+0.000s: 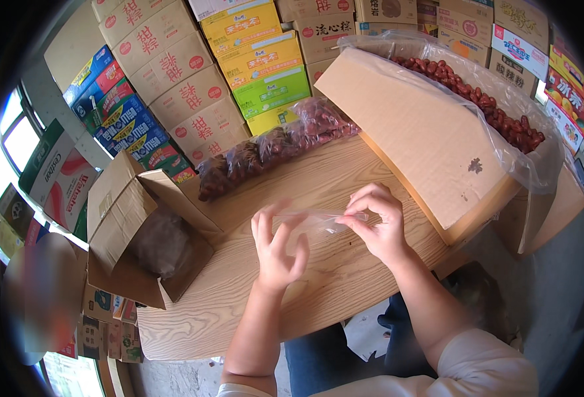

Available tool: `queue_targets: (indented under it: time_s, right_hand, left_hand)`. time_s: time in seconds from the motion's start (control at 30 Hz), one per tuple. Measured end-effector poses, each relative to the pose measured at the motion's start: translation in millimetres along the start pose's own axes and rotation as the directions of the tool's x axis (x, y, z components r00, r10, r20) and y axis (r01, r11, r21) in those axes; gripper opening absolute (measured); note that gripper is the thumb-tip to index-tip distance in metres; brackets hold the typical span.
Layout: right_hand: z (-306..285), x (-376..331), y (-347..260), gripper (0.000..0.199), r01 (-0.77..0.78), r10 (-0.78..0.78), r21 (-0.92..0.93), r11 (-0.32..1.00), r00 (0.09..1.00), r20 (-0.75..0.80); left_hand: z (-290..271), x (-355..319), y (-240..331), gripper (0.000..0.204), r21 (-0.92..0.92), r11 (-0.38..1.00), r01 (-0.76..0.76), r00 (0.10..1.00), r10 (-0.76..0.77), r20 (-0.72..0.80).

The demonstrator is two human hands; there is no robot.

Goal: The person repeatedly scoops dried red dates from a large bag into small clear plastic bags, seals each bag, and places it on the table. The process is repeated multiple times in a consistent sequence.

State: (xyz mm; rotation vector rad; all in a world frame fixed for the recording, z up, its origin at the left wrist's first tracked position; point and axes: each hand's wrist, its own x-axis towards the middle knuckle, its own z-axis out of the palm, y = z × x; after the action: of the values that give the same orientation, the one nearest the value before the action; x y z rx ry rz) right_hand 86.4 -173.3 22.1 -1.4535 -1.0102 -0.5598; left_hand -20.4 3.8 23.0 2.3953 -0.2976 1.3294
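Both my hands hold an empty clear plastic bag (315, 220) just above the light wooden table (239, 298). My left hand (275, 245) pinches its left edge with fingers spread upward. My right hand (378, 228) grips the right edge between thumb and fingers. A large cardboard box (424, 139) lined with clear plastic stands to the right, full of red dried dates (477, 99). A row of filled clear bags of dates (272, 145) lies along the table's far edge.
A smaller open cardboard box (140, 231) with a plastic liner sits at the table's left end. Stacked printed cartons (193, 73) fill the wall behind. A blurred person (40, 291) is at the far left. My legs in jeans show below the table.
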Motion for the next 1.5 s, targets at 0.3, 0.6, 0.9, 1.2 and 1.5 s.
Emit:
queue_targets:
  time_s: [0.3,0.6,0.9,1.2,1.5]
  right_hand:
    - [2,0,-8,0.035,0.050,-0.041,-0.078,0.996,0.993,0.115]
    - [-26,23,-60,0.061,0.091,-0.053,-0.114,0.989,0.952,0.301]
    - [-125,66,-156,0.023,0.461,-0.460,-0.379,0.802,0.882,0.098]
    - [-185,216,-115,0.024,0.310,-0.149,-0.712,0.631,0.948,0.281]
    - [-272,328,137,0.062,-0.059,0.636,-0.887,0.458,0.719,0.281]
  left_hand:
    - [-3,-2,-5,0.039,-0.021,0.997,0.081,0.997,-0.081,-0.012]
    - [1,2,-7,0.027,-0.079,0.954,0.288,0.944,-0.297,-0.146]
    - [23,-26,-38,0.045,-0.535,0.792,0.294,0.735,-0.546,-0.403]
    - [16,-16,-33,0.048,-0.376,0.820,0.431,0.839,-0.518,-0.167]
    - [22,-8,-32,0.046,-0.243,0.888,0.390,0.897,-0.426,-0.119]
